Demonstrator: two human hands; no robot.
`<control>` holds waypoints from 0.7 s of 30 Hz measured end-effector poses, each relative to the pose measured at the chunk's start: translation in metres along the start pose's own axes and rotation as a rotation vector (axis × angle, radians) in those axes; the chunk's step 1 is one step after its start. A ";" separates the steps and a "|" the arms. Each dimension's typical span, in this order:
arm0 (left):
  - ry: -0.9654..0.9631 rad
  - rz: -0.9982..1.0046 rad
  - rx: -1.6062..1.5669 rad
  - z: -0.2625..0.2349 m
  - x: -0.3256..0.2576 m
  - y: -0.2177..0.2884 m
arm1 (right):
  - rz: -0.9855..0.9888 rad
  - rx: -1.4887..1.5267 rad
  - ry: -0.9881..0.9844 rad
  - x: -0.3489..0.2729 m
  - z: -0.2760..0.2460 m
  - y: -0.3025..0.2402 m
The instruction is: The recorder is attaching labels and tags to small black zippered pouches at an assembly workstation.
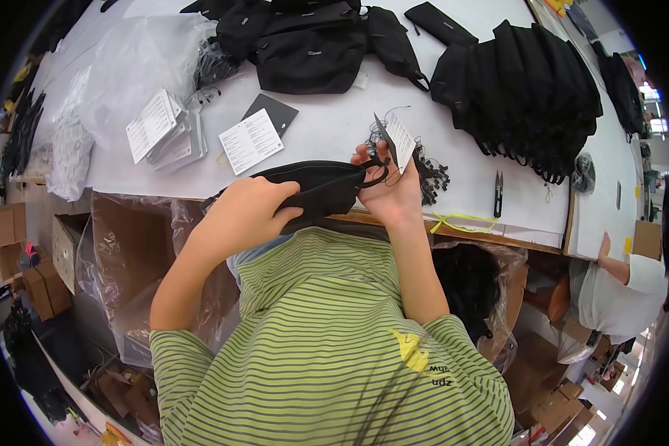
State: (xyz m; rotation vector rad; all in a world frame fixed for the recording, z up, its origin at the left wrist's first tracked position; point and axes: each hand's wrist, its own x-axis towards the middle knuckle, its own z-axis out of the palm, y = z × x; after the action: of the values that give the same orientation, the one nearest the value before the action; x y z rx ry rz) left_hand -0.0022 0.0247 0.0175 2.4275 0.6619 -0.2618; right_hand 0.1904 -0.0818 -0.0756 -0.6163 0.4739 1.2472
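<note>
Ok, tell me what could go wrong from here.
The tag in the right hand is close to the tangled black cords, so it might snag among them.

The left hand grips a soft black pouch near the edge of the table; it could slip off if let go.

The snips lie near that same edge, so a stray forearm might knock them down.

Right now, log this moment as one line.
left hand: holding black pouch | right hand: at pouch's loop and hang tag | black snips: lying on white table
</note>
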 end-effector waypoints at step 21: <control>-0.042 0.109 -0.106 0.005 0.005 -0.006 | -0.032 -0.014 -0.135 -0.008 -0.005 -0.010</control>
State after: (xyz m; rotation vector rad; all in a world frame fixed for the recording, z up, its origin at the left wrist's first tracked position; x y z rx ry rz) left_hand -0.0010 0.0276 0.0092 2.3410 0.5106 -0.2273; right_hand 0.1984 -0.0925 -0.0723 -0.5459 0.3420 1.2540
